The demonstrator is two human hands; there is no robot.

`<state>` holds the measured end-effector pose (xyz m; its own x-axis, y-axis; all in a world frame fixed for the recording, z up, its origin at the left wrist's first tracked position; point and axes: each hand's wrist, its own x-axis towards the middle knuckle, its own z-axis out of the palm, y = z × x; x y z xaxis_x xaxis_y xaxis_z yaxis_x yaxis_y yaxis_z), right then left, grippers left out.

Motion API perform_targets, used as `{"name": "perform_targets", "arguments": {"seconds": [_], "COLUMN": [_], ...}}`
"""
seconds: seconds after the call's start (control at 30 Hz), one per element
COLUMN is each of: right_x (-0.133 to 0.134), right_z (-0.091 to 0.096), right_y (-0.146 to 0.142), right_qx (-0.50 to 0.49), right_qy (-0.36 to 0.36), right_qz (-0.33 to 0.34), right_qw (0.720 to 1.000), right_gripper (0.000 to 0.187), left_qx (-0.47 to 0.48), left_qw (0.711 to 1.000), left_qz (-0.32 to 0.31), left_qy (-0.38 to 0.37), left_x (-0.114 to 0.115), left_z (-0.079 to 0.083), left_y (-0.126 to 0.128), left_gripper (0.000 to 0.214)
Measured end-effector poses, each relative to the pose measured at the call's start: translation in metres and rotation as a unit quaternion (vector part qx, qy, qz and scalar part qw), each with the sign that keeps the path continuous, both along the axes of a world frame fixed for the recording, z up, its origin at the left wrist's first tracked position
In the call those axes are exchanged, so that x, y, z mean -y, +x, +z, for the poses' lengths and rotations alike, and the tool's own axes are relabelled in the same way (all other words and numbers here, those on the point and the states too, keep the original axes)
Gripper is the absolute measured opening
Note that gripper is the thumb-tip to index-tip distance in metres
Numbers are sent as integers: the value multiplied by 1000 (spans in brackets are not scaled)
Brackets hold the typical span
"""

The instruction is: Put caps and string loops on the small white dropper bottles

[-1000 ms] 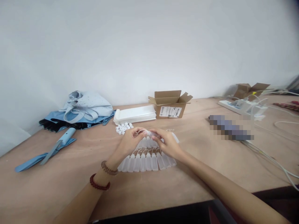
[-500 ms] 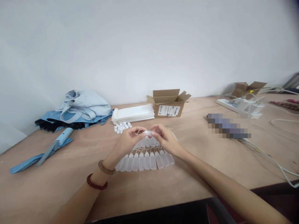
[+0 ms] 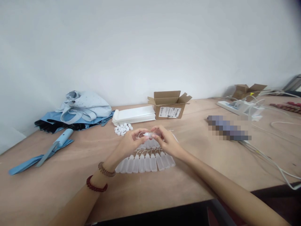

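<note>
In the head view, the left hand (image 3: 129, 142) and the right hand (image 3: 168, 141) meet above a pale brown wooden tabletop (image 3: 70, 194). The fingers of both are pinched on a small translucent white plastic bottle (image 3: 150, 135), which lies roughly sideways between their tips. Much of it is hidden, and a thin, pale cord curves beside it near the left thumb. A brown beaded bracelet (image 3: 106, 169) and a dark red beaded bracelet (image 3: 96, 184) circle the left wrist.

Below the hands, a front row of translucent white plastic bottles (image 3: 147, 164) lies side by side, pale cords at their tops; a back row of similar bottles (image 3: 150, 144) is partly covered by the hands. Just beyond the left hand sits a heap of small white plastic caps (image 3: 123, 128), near a stack of flat white packets (image 3: 134, 114). Beside the stack stands an open brown cardboard box (image 3: 168, 111) with a white label. To the left, a pale blue speckled fabric bag (image 3: 88, 105) rests on a blue umbrella (image 3: 64, 138). To the right are a pixelated dark object (image 3: 227, 128) and a white power strip (image 3: 231, 107).
</note>
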<state>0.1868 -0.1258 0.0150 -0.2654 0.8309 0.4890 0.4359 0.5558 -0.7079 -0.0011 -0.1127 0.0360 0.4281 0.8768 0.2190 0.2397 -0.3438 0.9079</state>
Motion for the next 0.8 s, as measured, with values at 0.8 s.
{"name": "perform_targets", "arguments": {"seconds": [0.8], "right_x": [-3], "right_z": [1], "right_y": [2], "right_qx": [-62], "right_qy": [-84], "right_qz": [55], "right_qw": [993], "right_gripper": [21], "left_qx": [-42], "left_qw": [997], "left_qz": [-13], "left_qy": [56], "left_x": [4], "left_z": [1], "left_y": [1], "left_gripper": [26]}}
